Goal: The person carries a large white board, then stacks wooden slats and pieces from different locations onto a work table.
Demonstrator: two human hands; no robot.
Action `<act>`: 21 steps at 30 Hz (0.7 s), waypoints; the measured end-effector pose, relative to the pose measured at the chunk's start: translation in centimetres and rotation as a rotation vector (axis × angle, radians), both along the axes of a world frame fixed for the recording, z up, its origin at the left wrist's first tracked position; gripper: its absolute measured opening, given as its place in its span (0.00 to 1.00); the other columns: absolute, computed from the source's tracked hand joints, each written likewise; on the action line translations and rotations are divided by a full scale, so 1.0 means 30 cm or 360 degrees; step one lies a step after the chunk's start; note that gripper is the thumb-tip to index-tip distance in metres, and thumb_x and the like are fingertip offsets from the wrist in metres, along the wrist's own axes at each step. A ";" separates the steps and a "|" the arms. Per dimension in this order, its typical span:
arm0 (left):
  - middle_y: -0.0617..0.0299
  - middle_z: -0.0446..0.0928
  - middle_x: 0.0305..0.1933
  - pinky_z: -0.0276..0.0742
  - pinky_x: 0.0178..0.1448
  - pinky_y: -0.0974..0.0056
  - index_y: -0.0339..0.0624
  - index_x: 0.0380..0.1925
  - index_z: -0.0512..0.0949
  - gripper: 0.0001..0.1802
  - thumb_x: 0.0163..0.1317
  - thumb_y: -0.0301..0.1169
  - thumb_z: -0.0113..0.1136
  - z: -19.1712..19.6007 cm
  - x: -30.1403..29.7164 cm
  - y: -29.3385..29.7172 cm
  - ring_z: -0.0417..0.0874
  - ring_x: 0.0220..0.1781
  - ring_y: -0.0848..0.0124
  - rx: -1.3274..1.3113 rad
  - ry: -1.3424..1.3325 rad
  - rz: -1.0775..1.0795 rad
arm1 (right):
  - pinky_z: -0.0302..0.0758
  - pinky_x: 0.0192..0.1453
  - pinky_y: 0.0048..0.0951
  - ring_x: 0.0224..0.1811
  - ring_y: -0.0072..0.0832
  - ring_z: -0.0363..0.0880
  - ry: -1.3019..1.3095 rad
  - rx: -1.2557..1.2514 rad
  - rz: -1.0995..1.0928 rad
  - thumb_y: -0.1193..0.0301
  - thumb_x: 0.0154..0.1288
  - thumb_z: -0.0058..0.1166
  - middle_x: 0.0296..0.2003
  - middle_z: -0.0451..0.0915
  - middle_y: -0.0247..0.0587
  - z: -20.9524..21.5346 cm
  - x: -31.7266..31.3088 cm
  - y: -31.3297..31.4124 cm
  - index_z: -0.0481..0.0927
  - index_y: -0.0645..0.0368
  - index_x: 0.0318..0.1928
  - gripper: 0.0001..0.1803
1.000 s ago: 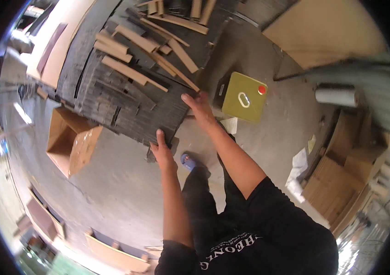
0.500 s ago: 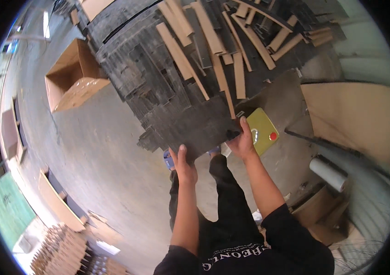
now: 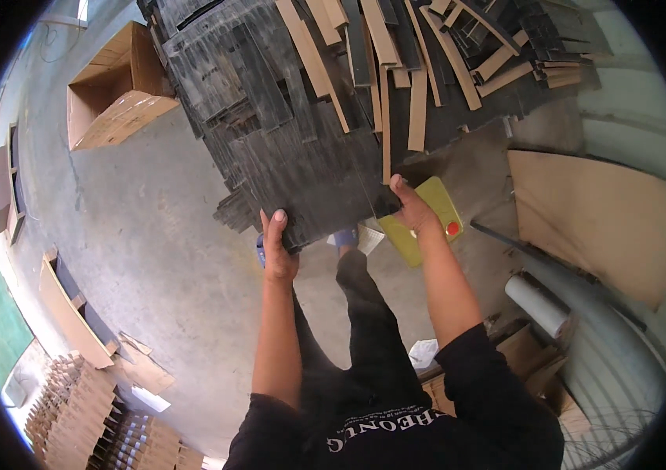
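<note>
A dark grey flat board or tight row of strips spans the gap between my hands at the near end of a large dark pile. My left hand is closed on its near left corner, thumb on top. My right hand grips the near right corner, thumb up and close to the end of a long tan strip. The fingers beneath are hidden on both sides. Whether the held piece rests on the pile I cannot tell. More tan strips lie loosely over the dark ones.
An open cardboard box stands on the floor at left. Right of my feet lies a yellow-green panel with a red spot. A tan sheet, a grey roll and cartons line the right. Stacked tan pieces fill the lower left.
Both hands, still gripping the dark board, appear farther up and left in the picture. The surroundings have shifted too, so the view has turned. The grip looks the same.
</note>
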State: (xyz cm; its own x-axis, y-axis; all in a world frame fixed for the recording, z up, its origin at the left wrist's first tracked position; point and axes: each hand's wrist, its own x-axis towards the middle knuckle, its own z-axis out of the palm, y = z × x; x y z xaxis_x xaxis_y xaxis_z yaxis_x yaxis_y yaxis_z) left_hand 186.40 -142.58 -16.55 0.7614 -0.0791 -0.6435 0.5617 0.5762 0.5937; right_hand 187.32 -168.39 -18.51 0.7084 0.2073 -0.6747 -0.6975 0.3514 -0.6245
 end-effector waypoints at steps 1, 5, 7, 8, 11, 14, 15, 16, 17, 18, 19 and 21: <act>0.60 0.63 0.58 0.60 0.60 0.64 0.43 0.60 0.55 0.35 0.54 0.41 0.54 -0.016 -0.003 -0.006 0.64 0.59 0.66 -0.0070 -0.0044 0.0100 | 0.59 0.59 0.27 0.54 0.25 0.62 0.0023 0.0065 -0.0007 0.46 0.53 0.54 0.48 0.69 0.35 0.011 -0.001 0.013 0.65 0.58 0.57 0.38; 0.57 0.62 0.58 0.61 0.60 0.63 0.40 0.61 0.55 0.38 0.52 0.44 0.54 0.016 0.007 0.066 0.64 0.59 0.64 0.0021 0.0012 -0.0075 | 0.59 0.60 0.27 0.55 0.27 0.63 -0.0220 0.0112 0.0224 0.36 0.39 0.57 0.52 0.68 0.38 0.037 0.002 0.031 0.64 0.61 0.57 0.52; 0.57 0.62 0.58 0.61 0.60 0.63 0.40 0.61 0.54 0.39 0.51 0.45 0.55 0.007 0.008 0.075 0.64 0.59 0.63 0.0074 -0.0048 -0.0119 | 0.60 0.60 0.28 0.55 0.29 0.65 -0.0261 0.0153 0.0289 0.36 0.33 0.61 0.53 0.68 0.40 0.046 0.018 0.041 0.63 0.65 0.57 0.56; 0.56 0.62 0.59 0.60 0.60 0.62 0.40 0.61 0.54 0.41 0.50 0.46 0.56 0.003 0.009 0.080 0.63 0.59 0.63 0.0137 -0.0102 -0.0168 | 0.60 0.60 0.28 0.55 0.29 0.65 -0.0270 0.0150 0.0298 0.36 0.33 0.61 0.53 0.68 0.40 0.033 0.007 0.046 0.63 0.65 0.57 0.56; 0.56 0.62 0.59 0.61 0.60 0.62 0.40 0.62 0.53 0.44 0.47 0.46 0.58 -0.024 -0.016 0.071 0.64 0.59 0.62 0.0098 -0.0065 -0.0128 | 0.65 0.58 0.28 0.54 0.29 0.68 -0.0042 0.0491 -0.0188 0.49 0.37 0.67 0.52 0.69 0.41 0.000 -0.037 0.072 0.64 0.65 0.55 0.48; 0.56 0.62 0.59 0.62 0.59 0.62 0.40 0.63 0.51 0.46 0.45 0.43 0.59 -0.033 -0.037 0.082 0.65 0.58 0.63 0.0003 -0.0071 -0.0128 | 0.66 0.58 0.28 0.53 0.29 0.69 0.0027 0.0491 -0.0109 0.57 0.45 0.62 0.50 0.71 0.40 0.024 -0.045 0.082 0.66 0.64 0.54 0.37; 0.56 0.62 0.58 0.62 0.58 0.62 0.40 0.63 0.50 0.46 0.44 0.42 0.58 -0.036 -0.060 0.092 0.65 0.57 0.63 0.0020 0.0021 -0.0124 | 0.66 0.57 0.29 0.52 0.29 0.69 0.0163 0.0309 -0.0233 0.62 0.48 0.57 0.51 0.70 0.41 0.064 -0.068 0.098 0.65 0.63 0.54 0.33; 0.56 0.62 0.58 0.62 0.58 0.62 0.40 0.63 0.49 0.47 0.44 0.42 0.58 -0.029 -0.078 0.098 0.65 0.57 0.63 0.0030 0.0109 -0.0127 | 0.66 0.57 0.29 0.52 0.29 0.69 0.0152 0.0304 -0.0223 0.62 0.48 0.57 0.51 0.70 0.41 0.085 -0.088 0.105 0.65 0.63 0.54 0.33; 0.56 0.62 0.58 0.61 0.59 0.63 0.39 0.64 0.48 0.47 0.43 0.41 0.58 -0.011 -0.092 0.101 0.65 0.58 0.64 0.0091 0.0032 -0.0156 | 0.66 0.57 0.30 0.53 0.30 0.69 0.0200 0.0246 -0.0226 0.66 0.47 0.56 0.53 0.68 0.41 0.101 -0.105 0.114 0.61 0.63 0.58 0.36; 0.56 0.61 0.60 0.58 0.61 0.64 0.38 0.64 0.48 0.48 0.42 0.40 0.58 -0.010 -0.111 0.113 0.63 0.59 0.65 0.0130 -0.0053 -0.0197 | 0.66 0.57 0.30 0.54 0.31 0.68 0.0167 0.0215 -0.0224 0.67 0.46 0.56 0.54 0.67 0.41 0.112 -0.128 0.121 0.58 0.62 0.59 0.38; 0.56 0.60 0.60 0.57 0.62 0.64 0.37 0.64 0.48 0.48 0.42 0.39 0.58 0.018 -0.134 0.120 0.62 0.60 0.65 0.0144 -0.0028 -0.0199 | 0.66 0.57 0.31 0.54 0.32 0.68 0.0132 0.0185 -0.0223 0.68 0.45 0.55 0.55 0.66 0.41 0.124 -0.152 0.129 0.56 0.62 0.61 0.41; 0.56 0.58 0.62 0.55 0.63 0.65 0.36 0.64 0.47 0.49 0.42 0.39 0.59 0.105 -0.164 0.129 0.60 0.62 0.65 0.0147 -0.0007 -0.0208 | 0.65 0.58 0.32 0.56 0.32 0.66 -0.0029 0.0083 -0.0087 0.65 0.42 0.57 0.56 0.65 0.41 0.117 -0.257 0.119 0.55 0.62 0.62 0.44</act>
State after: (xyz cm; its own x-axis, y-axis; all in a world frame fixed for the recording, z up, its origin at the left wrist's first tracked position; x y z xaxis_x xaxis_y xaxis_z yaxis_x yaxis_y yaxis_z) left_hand 181.48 -138.72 -13.39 0.7514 -0.1181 -0.6492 0.6254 0.4412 0.6436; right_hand 179.60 -164.82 -15.01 0.7316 0.2023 -0.6510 -0.6652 0.4209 -0.6167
